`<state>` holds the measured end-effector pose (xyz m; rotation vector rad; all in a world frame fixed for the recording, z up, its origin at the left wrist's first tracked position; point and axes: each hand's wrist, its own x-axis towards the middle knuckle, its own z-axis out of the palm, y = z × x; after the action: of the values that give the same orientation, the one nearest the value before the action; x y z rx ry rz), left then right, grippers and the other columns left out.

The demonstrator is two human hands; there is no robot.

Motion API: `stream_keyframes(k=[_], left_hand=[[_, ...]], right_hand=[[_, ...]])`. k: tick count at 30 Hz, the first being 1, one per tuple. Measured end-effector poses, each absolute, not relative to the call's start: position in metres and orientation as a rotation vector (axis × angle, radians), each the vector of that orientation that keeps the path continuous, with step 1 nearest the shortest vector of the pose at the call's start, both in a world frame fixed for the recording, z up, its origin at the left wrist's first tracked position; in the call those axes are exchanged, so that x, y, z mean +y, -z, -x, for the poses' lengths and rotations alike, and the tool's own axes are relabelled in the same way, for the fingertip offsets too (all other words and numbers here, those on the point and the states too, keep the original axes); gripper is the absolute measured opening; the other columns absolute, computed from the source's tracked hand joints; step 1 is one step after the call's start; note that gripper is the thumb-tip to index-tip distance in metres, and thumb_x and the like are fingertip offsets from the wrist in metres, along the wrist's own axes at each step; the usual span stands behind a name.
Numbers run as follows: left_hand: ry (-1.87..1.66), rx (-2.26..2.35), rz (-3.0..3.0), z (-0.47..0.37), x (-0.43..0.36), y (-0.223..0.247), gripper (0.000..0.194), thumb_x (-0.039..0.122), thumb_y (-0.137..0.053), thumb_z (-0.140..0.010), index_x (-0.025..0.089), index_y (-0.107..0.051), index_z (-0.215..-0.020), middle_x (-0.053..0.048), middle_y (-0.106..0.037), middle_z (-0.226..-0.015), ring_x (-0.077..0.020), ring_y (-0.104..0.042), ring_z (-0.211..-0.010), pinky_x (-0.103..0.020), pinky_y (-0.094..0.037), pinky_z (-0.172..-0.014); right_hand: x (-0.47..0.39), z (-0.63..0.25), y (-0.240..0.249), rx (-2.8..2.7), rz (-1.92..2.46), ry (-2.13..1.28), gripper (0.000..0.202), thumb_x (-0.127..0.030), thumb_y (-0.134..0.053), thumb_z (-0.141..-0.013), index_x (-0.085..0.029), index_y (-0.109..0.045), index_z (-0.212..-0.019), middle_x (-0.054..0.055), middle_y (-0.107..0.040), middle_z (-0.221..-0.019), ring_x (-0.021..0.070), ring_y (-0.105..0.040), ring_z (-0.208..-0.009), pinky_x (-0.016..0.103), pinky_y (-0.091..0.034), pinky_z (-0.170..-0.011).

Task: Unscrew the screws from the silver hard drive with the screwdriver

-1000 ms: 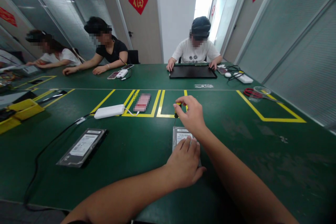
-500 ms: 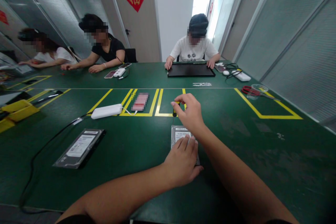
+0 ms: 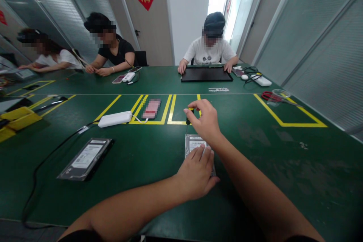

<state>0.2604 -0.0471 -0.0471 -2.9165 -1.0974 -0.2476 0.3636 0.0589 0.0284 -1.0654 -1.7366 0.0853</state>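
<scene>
A hard drive (image 3: 193, 140) with a white label lies on the green table (image 3: 141, 162), partly covered by my hands. My left hand (image 3: 197, 172) rests flat across its near part, fingers stretched over the label and thumb out to the right. Above the drive's far edge, my right hand (image 3: 204, 119) holds a small yellow and black screwdriver (image 3: 188, 121) between thumb and fingers. The screwdriver stands upright, its thin shaft pointing down to the drive's far left corner. A second hard drive (image 3: 85, 159) lies to the left.
A white power strip (image 3: 115, 119) with a black cable and a phone (image 3: 151, 109) lie beyond the drives. Yellow bins (image 3: 21, 118) are at far left, red-handled scissors (image 3: 268, 96) at right. Across the table, a person holds a black panel (image 3: 207, 74); two more people sit at left.
My hands stay nearly in place, with the screwdriver still on the drive's far edge. The person in black at the back left has brought both hands together.
</scene>
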Motion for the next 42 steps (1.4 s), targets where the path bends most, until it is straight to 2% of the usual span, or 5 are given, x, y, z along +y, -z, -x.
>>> stream_keyframes(k=[10, 16, 23, 33, 42], left_hand=[[0.246, -1.096, 2.911, -0.2603, -0.0475, 0.0462, 0.073, 0.058, -0.045, -0.098, 0.003, -0.044, -0.146, -0.022, -0.047, -0.149, -0.0377, -0.037, -0.142, -0.046, -0.026, -0.119], [0.223, -1.093, 2.892, -0.2602, -0.0473, 0.0487, 0.074, 0.060, -0.045, -0.097, 0.004, -0.044, -0.145, -0.022, -0.046, -0.150, -0.0377, -0.037, -0.143, -0.046, -0.026, -0.119], [0.207, -1.080, 2.854, -0.2620, -0.0480, 0.0477, 0.072, 0.059, -0.044, -0.099, 0.004, -0.044, -0.145, -0.021, -0.044, -0.152, -0.0378, -0.035, -0.144, -0.046, -0.027, -0.118], [0.182, -1.056, 2.837, -0.2624, -0.0475, 0.0467, 0.073, 0.059, -0.038, -0.101, 0.003, -0.042, -0.147, -0.020, -0.044, -0.153, -0.0385, -0.034, -0.144, -0.045, -0.026, -0.118], [0.183, -1.059, 2.844, -0.2634, -0.0469, 0.0477, 0.072, 0.058, -0.037, -0.102, 0.003, -0.043, -0.147, -0.021, -0.044, -0.152, -0.0383, -0.034, -0.144, -0.046, -0.026, -0.118]], right_hand=[[0.0611, -0.3643, -0.0277, -1.739, 1.083, -0.092, 0.008, -0.029, -0.063, -0.087, -0.023, -0.064, -0.092, 0.004, -0.069, -0.089, 0.0211, -0.060, -0.084, 0.036, -0.044, -0.078], [0.0603, -0.3633, -0.0282, -1.761, 1.061, -0.071, 0.003, -0.024, -0.062, -0.087, -0.022, -0.064, -0.087, 0.004, -0.071, -0.089, 0.0204, -0.060, -0.083, 0.036, -0.044, -0.080], [0.0592, -0.3642, -0.0297, -1.760, 1.050, -0.094, 0.008, -0.030, -0.063, -0.089, -0.023, -0.063, -0.086, 0.004, -0.068, -0.088, 0.0206, -0.059, -0.084, 0.036, -0.044, -0.079], [0.0617, -0.3666, -0.0298, -1.765, 1.093, -0.111, 0.006, -0.025, -0.059, -0.087, -0.024, -0.065, -0.089, 0.003, -0.073, -0.093, 0.0217, -0.061, -0.085, 0.038, -0.044, -0.082], [0.0602, -0.3678, -0.0328, -1.763, 1.067, -0.109, 0.007, -0.028, -0.063, -0.087, -0.024, -0.063, -0.082, 0.003, -0.067, -0.087, 0.0203, -0.058, -0.085, 0.036, -0.044, -0.080]])
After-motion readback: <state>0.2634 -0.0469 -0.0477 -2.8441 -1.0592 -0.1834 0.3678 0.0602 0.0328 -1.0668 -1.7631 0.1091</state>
